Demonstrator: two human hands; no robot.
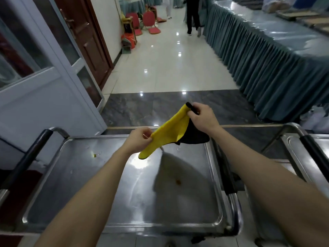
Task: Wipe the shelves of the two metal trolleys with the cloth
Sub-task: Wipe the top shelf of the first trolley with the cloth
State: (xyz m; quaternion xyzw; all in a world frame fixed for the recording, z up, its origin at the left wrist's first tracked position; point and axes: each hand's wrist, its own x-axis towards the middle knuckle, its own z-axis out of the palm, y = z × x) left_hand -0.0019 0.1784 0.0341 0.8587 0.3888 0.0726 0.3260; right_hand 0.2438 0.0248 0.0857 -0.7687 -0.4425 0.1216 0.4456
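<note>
A yellow cloth with a black underside (171,130) is stretched in the air between my two hands, above the top shelf of the nearer metal trolley (89,184). My left hand (140,139) pinches its lower end. My right hand (201,115) grips the upper corner. The shelf is steel with a raised rim and carries an orange-brown spot (178,182) and a small yellow speck (94,155). The second metal trolley (293,145) stands directly to the right, only partly in view.
Black-sleeved trolley handles sit at the left (26,157) and between the trolleys (226,175). A white door frame (44,104) is close on the left. A long table with a teal skirt (267,59) runs along the right. A person (193,16) walks far down the tiled aisle.
</note>
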